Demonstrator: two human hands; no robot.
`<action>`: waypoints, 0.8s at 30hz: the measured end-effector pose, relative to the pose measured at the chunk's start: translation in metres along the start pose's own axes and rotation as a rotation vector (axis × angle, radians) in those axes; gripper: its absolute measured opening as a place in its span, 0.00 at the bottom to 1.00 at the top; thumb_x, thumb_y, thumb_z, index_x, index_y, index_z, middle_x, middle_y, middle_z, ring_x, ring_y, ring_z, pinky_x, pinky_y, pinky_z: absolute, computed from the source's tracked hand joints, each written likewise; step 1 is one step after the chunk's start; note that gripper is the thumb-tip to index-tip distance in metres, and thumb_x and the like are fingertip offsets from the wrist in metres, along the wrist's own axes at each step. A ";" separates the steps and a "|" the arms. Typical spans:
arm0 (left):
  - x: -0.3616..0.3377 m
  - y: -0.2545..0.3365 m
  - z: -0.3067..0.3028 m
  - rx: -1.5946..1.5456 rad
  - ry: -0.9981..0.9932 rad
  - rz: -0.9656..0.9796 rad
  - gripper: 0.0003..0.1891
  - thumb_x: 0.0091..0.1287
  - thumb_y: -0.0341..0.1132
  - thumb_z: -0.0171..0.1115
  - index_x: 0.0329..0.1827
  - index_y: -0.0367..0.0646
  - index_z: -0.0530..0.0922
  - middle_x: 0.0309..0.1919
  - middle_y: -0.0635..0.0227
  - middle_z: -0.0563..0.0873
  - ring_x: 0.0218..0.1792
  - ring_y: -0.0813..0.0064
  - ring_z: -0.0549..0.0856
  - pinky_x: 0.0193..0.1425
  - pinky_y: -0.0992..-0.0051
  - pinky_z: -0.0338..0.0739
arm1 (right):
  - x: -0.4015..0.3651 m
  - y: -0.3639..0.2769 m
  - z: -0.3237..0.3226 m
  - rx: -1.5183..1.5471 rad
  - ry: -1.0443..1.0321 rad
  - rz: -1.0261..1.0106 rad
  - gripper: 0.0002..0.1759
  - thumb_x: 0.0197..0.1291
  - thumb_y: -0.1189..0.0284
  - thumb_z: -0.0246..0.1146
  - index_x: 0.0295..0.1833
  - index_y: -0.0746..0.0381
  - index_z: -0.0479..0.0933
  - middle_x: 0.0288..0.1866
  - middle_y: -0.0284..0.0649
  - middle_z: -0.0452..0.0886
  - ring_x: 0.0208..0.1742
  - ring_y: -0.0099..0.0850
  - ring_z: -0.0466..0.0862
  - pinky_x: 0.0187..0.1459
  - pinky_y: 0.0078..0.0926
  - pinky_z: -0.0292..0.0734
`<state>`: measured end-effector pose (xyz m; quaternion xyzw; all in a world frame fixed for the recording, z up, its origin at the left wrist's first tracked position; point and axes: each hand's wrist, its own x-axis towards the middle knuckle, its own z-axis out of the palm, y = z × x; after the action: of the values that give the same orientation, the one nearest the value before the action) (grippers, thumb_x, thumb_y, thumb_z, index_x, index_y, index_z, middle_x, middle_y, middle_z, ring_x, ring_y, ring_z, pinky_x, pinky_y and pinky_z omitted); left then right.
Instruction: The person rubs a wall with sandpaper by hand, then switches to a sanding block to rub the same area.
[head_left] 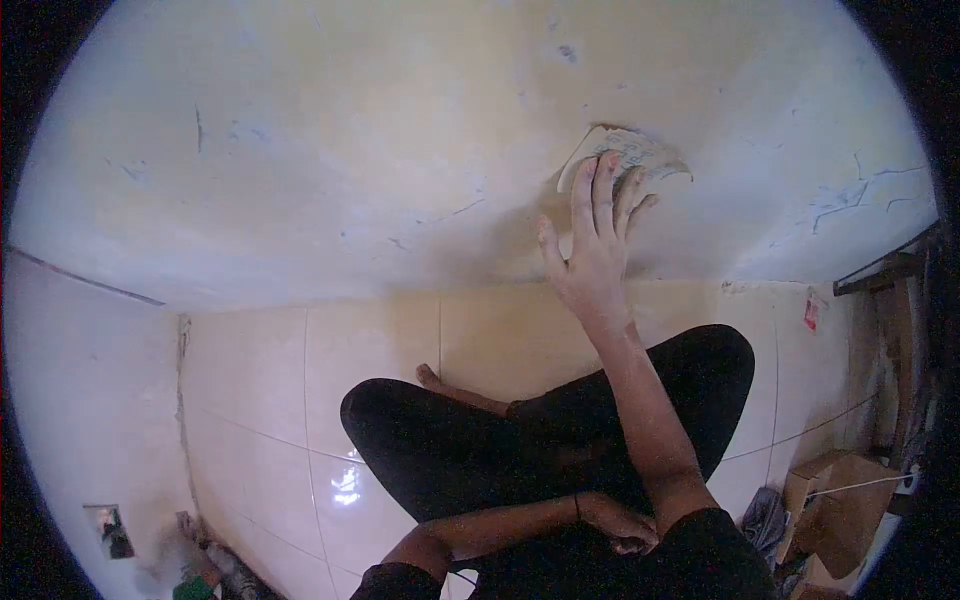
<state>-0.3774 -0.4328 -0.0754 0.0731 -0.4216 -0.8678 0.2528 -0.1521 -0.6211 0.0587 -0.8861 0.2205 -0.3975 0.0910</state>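
Thin Beige Sheet with Faint Print (652, 157) Is Held Against Cracked Cream Wall (300, 140) by Right Hand (592, 255)

At the far left, a small dark rectangle with a pale edge (112, 530) is seen on the white side wall (90, 400); what it is cannot be told. To the right of this wall, a floor of glossy cream tiles (260, 385) is spread below the cracked wall. On it, two crossed legs in black trousers (430, 435) are placed, and one bare foot (430, 377) is shown between the knees and the wall.

In the middle, the right hand is stretched to the low part of the wall. Its grip is spread: the fingers are laid over the sheet, the thumb is held wide apart, and the sheet's edges are slightly curled. Below, the left hand (615, 523) is rested at the lap, near the right forearm; its fingers are partly bent, but whether anything is gripped cannot be told.

Farther right, a crumpled dark grey cloth (763, 518) is placed just beside an open brown cardboard box (845, 495).
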 end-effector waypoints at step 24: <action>0.004 -0.022 -0.008 0.289 -0.065 0.077 0.15 0.74 0.34 0.41 0.56 0.39 0.71 0.32 0.67 0.77 0.34 0.70 0.77 0.43 0.72 0.73 | -0.001 0.001 0.004 0.065 0.054 0.014 0.40 0.64 0.57 0.54 0.77 0.61 0.50 0.81 0.46 0.43 0.78 0.61 0.37 0.69 0.72 0.26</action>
<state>-0.3865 -0.4286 -0.0970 0.0642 -0.5526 -0.7896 0.2589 -0.1503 -0.6218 0.0552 -0.8700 0.2161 -0.4276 0.1165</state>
